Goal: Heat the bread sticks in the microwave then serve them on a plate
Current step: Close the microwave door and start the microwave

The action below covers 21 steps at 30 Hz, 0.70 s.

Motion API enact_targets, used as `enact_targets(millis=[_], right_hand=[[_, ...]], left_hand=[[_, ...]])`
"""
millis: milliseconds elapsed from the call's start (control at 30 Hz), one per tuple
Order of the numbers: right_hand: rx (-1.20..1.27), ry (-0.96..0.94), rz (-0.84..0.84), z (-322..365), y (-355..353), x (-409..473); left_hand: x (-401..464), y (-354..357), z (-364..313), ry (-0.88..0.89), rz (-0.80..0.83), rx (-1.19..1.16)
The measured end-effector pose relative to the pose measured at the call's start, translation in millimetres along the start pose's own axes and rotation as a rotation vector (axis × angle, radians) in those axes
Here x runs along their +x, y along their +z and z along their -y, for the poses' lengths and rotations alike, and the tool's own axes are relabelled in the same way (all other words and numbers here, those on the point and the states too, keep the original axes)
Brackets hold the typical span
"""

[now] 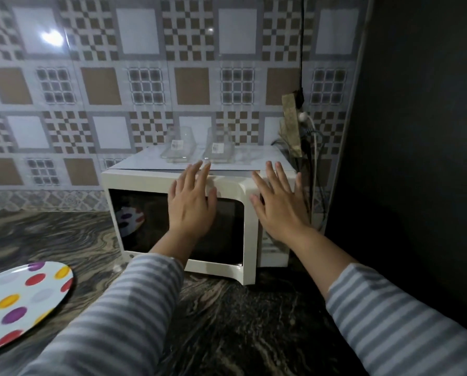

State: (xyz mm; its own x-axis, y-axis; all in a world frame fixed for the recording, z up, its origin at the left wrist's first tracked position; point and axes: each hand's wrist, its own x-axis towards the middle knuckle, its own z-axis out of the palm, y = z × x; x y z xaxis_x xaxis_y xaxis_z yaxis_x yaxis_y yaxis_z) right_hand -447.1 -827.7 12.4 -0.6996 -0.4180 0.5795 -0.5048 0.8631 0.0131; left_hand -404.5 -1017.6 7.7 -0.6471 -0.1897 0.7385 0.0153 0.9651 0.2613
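Observation:
A white microwave (134, 180) stands on the dark marbled counter, its dark-windowed door slightly ajar at the right side. My left hand (191, 202) lies flat with straight fingers against the upper part of the door. My right hand (278, 202) is spread flat over the control panel at the microwave's right end. A white plate with coloured dots (23, 299) sits at the counter's lower left; its reflection shows in the door window. No bread sticks are visible.
Two clear glass containers (176, 146) (218, 147) with labels stand on top of the microwave. Cables and a plug (304, 118) hang at the wall right of it. A dark wall (416, 158) closes off the right side. A patterned tile wall is behind.

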Motion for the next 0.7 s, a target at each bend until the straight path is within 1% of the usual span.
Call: enact_targets(millis=[67, 100, 133, 233, 333, 533, 700], right_hand=[[-0.011, 0.026, 0.000, 3, 0, 0], [-0.006, 0.038, -0.002, 4, -1, 0], [-0.003, 0.050, 0.002, 6, -2, 0], [0.003, 0.080, 0.018, 13, -5, -4], [0.015, 0.087, 0.010, 24, -12, -15], [-0.016, 0.115, -0.010, 63, -33, -46], [-0.051, 0.097, -0.021, 120, -54, -68]], left_hand=[[9, -2, 0, -0.023, 0.211, 0.048], [9, -2, -1, -0.042, 0.281, 0.058], [8, -2, -2, -0.058, 0.318, 0.060], [2, -7, -6, -0.085, 0.339, 0.035], [-4, -16, -2, -0.075, 0.352, 0.037], [-24, -40, 15, 0.008, 0.373, -0.008], [-40, -70, 35, 0.115, 0.395, -0.077]])
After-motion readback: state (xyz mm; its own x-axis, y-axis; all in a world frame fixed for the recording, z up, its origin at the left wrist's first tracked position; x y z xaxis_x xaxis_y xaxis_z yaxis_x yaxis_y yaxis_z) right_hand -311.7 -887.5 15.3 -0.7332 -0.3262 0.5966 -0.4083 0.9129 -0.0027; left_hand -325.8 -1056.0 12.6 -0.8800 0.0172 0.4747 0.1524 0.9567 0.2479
